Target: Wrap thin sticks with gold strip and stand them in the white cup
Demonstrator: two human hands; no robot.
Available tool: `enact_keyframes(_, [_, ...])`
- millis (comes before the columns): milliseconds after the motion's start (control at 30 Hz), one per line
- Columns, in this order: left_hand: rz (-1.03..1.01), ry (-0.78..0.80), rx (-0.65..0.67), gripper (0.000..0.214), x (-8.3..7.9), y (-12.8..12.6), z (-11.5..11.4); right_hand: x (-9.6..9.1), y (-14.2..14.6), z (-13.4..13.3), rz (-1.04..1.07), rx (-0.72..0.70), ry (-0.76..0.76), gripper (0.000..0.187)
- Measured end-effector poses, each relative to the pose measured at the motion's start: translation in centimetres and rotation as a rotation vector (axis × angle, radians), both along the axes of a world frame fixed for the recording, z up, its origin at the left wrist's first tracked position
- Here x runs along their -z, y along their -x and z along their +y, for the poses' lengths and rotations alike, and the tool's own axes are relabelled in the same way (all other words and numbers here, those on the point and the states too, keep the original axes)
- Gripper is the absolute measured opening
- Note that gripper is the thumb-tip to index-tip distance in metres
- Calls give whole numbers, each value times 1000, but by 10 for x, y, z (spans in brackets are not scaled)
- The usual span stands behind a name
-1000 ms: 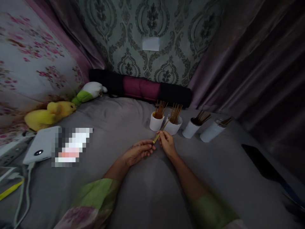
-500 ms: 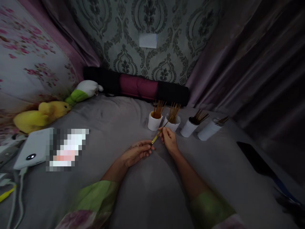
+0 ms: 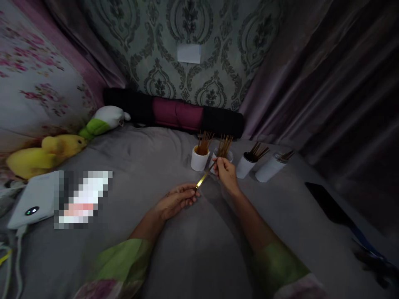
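Note:
A thin brown stick with a shiny gold section (image 3: 202,180) slants between my hands. My left hand (image 3: 177,201), palm partly up, pinches its lower, dark end between thumb and fingers. The upper part of the stick is pinched by my right hand (image 3: 227,173), which partly covers a white cup (image 3: 212,169) of thin brown sticks behind it. Just left of that stands another white cup (image 3: 200,162) with orange-brown sticks. To the right, a tilted white container (image 3: 245,165) holds dark sticks, and a taller, leaning one (image 3: 268,169) has more.
A grey sheet (image 3: 193,253) covers the surface. On the left lie a white power bank (image 3: 37,199) with a cable, a blurred-out bright device (image 3: 84,197), and yellow (image 3: 46,153) and white-green plush toys (image 3: 106,120). A black-and-maroon roll (image 3: 177,113) lies along the wall; a dark phone-like slab (image 3: 327,203) is at right.
My right hand has moved up along the stick, away from my left hand, so more of its gold section shows. My left hand keeps its pinch. The whole view has shifted slightly.

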State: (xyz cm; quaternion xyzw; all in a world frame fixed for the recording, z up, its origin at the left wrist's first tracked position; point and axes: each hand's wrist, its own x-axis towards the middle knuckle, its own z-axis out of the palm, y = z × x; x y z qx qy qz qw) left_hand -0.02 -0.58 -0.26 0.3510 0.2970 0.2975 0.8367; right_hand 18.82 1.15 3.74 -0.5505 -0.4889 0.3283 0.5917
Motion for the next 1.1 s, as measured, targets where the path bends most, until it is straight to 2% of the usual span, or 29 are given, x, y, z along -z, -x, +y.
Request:
enact_keyframes(200, [-4, 7, -6, 30, 0, 0, 0, -11, -9, 10, -40, 29, 5, 35])
enact_keyframes(533, [-15, 2, -7, 31, 2, 0, 0, -14, -23, 21, -106, 61, -6, 35])
enact_keyframes(833, [-4, 38, -36, 29, -6, -1, -1, -24, -23, 20, -143, 41, -8, 32])
enact_keyframes(1100, [-34, 17, -16, 31, 7, 1, 2, -33, -18, 22, -190, 24, -17, 29])
